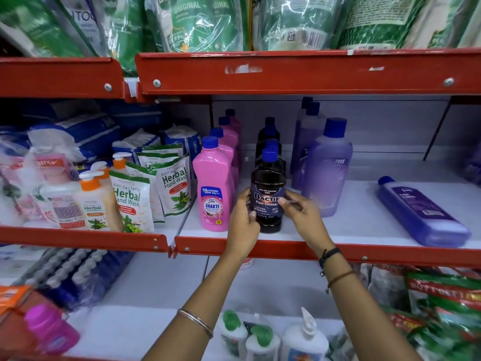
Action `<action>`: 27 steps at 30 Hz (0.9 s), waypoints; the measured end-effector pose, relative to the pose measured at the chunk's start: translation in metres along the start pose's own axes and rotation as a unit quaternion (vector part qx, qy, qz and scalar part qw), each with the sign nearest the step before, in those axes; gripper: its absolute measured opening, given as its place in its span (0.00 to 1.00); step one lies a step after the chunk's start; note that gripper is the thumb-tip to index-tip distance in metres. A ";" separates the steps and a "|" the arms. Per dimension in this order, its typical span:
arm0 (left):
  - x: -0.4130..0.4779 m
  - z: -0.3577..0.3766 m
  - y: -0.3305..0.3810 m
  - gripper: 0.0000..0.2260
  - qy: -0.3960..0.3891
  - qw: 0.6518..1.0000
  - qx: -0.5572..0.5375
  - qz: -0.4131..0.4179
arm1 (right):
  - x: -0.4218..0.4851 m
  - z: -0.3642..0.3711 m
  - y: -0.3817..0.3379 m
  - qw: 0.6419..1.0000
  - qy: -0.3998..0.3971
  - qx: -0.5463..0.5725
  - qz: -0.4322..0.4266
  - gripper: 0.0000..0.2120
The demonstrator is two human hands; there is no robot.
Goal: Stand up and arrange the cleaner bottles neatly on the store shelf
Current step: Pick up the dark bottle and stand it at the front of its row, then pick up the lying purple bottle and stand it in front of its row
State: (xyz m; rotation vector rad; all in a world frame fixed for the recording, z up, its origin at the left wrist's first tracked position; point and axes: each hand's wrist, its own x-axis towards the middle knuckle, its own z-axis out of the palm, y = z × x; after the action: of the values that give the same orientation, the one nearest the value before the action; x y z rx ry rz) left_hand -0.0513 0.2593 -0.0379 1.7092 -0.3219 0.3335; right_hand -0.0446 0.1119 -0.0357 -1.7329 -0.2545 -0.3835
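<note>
A black floor cleaner bottle (268, 183) with a blue cap stands upright at the front of the white shelf (338, 227). My left hand (243, 220) grips its left side and my right hand (302, 212) grips its right side. More black bottles (269, 131) line up behind it. To its left stands a row of pink bottles (214, 183). To its right stands a row of purple bottles (329, 165). One purple bottle (421, 212) lies flat on the shelf at the far right, cap pointing back-left.
Herbal hand wash pouches (132, 201) and pump bottles (91, 201) fill the shelf section to the left. The red upper shelf edge (286, 74) overhangs, with green packs above. Pump bottles (304, 337) and snack packs (447, 308) sit on the lower shelf.
</note>
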 end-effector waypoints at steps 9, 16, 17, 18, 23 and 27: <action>-0.011 0.009 -0.001 0.25 0.056 0.998 0.026 0.029 | -0.004 -0.002 -0.006 0.999 0.035 0.010 0.013 0.15; -0.045 0.077 0.024 0.15 0.079 0.966 0.062 0.238 | -0.027 -0.078 -0.011 0.993 0.116 0.021 0.004 0.08; -0.044 0.094 0.029 0.15 0.044 0.968 0.056 0.240 | -0.029 -0.098 -0.009 0.991 0.132 -0.008 -0.003 0.08; -0.041 0.111 0.034 0.15 0.018 0.972 0.049 0.230 | -0.032 -0.120 -0.007 0.987 0.152 -0.052 -0.010 0.09; -0.017 0.195 0.054 0.14 -0.102 0.988 0.031 0.114 | -0.033 -0.226 0.007 0.925 0.253 -0.285 0.007 0.11; 0.006 0.260 0.056 0.17 -0.228 0.968 0.080 -0.063 | -0.026 -0.284 0.018 0.922 0.222 -0.290 0.129 0.17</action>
State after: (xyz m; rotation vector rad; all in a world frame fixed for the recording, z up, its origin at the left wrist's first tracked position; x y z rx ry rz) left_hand -0.0576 -0.0063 -0.0254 1.9481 -0.5304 -0.1378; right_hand -0.0941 -0.1685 -0.0153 -2.1577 0.4588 -0.6905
